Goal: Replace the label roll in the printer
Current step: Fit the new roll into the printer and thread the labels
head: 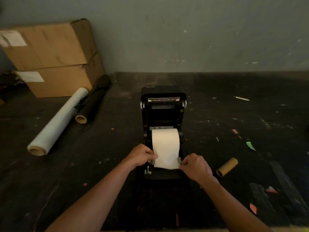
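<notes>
We note the left hand point(143, 156) and right hand point(194, 166) each pinched closed on an edge of the label roll's point(165, 144) loose paper at the grey guides. The roll sits in the open printer point(163, 106) at mid-bench point(234, 114). An empty cardboard core point(227, 167) lies right; film roll point(57, 122), boxes point(50, 61) left.

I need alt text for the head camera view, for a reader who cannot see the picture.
Two bare hands, left hand and right hand, pinch the loose end of a white label roll seated in an open black printer on a dark table. An empty cardboard core lies right of the printer; cardboard boxes and a plastic film roll sit left.
</notes>
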Demonstrator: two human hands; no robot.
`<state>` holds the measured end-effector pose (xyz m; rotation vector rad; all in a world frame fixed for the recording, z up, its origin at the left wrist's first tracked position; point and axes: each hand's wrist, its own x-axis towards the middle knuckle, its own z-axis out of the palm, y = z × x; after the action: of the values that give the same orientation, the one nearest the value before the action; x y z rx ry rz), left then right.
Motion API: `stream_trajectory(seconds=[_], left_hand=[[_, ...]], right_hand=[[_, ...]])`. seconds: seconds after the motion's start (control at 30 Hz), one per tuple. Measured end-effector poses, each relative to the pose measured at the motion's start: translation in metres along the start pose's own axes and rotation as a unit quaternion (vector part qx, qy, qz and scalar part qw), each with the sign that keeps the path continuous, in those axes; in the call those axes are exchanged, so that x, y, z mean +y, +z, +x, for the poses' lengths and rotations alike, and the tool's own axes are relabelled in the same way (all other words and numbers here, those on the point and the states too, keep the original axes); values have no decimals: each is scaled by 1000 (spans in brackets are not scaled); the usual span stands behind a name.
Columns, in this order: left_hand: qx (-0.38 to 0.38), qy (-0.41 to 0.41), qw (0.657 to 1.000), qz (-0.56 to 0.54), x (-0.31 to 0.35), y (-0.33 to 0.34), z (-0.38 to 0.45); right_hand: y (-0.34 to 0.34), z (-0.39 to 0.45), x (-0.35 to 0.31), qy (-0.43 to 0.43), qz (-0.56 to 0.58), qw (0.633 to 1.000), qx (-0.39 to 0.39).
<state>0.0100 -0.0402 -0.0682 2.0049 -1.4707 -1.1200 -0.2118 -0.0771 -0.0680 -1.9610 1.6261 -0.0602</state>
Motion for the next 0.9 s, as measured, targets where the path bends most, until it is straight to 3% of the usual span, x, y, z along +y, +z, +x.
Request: stream_trajectory(seconds=[0.37,0.73,0.9], left_hand=[[-45,-49,997,30,4,-7,12],[-123,-212,966,83,23,-24,32],[-142,-198,962,123,29,-27,33]], right_hand=[[1,-2,-7,11,-14,1000,5],[2,-7,-20,7,-81,996,25],[1,-4,-19,15,-82,996,9]])
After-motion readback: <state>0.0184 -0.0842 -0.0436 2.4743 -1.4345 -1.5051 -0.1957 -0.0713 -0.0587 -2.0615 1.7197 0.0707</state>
